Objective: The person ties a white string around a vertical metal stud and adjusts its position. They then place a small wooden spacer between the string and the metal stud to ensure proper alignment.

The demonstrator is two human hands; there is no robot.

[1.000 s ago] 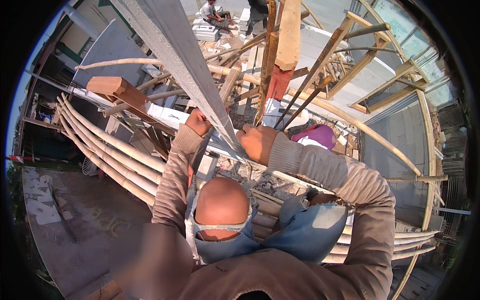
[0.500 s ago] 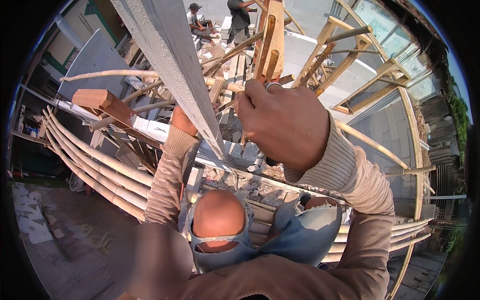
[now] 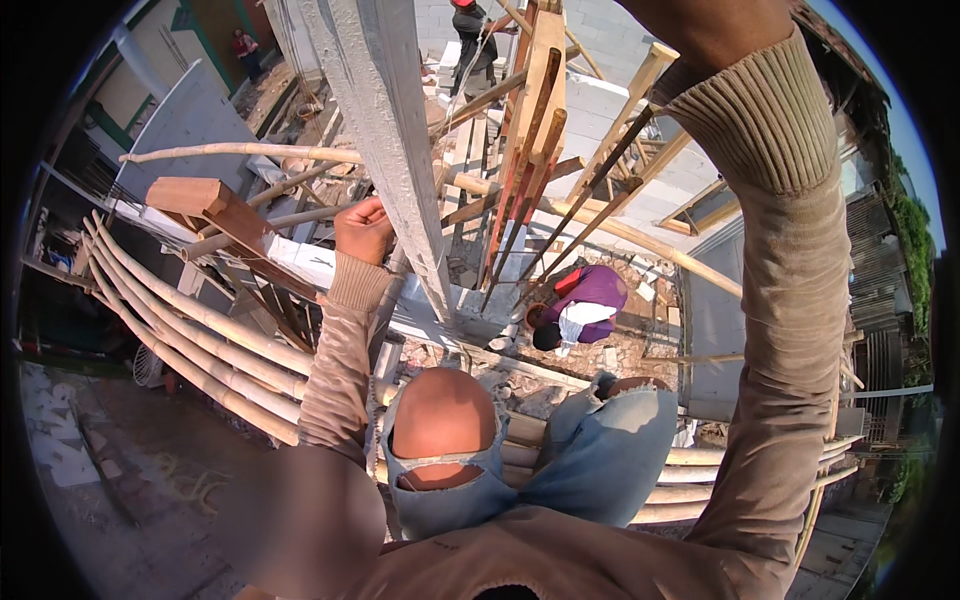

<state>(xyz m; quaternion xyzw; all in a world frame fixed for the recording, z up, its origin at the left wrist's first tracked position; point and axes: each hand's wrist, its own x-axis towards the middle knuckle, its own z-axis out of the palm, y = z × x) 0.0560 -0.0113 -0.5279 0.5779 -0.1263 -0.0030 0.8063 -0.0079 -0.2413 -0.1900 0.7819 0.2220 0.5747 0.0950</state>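
Note:
My left hand (image 3: 364, 232) is closed beside a tall grey post (image 3: 385, 130), its fingers curled; what they grip, if anything, is hidden. The post rises, leaning to the left, from the top of a pale block wall (image 3: 480, 305). At the upper right my right hand (image 3: 715, 25) is raised high and cut off by the frame's edge, so its fingers are out of sight. Below its wrist run dark steel rods (image 3: 590, 190), slanting down to the wall top. Upright wooden boards (image 3: 535, 100) stand between the post and the rods.
Bamboo poles (image 3: 215, 345) lie in a bundle at left and continue under my knees. A cut timber beam (image 3: 210, 205) juts out at left. One person in purple (image 3: 597, 290) bends below, another in dark clothes (image 3: 475, 45) stands beyond, and a third (image 3: 245, 52) is far left.
My right hand has gone up and to the right, away from the boards, uncovering the rods and the bending person. My left hand shows more fully beside the post.

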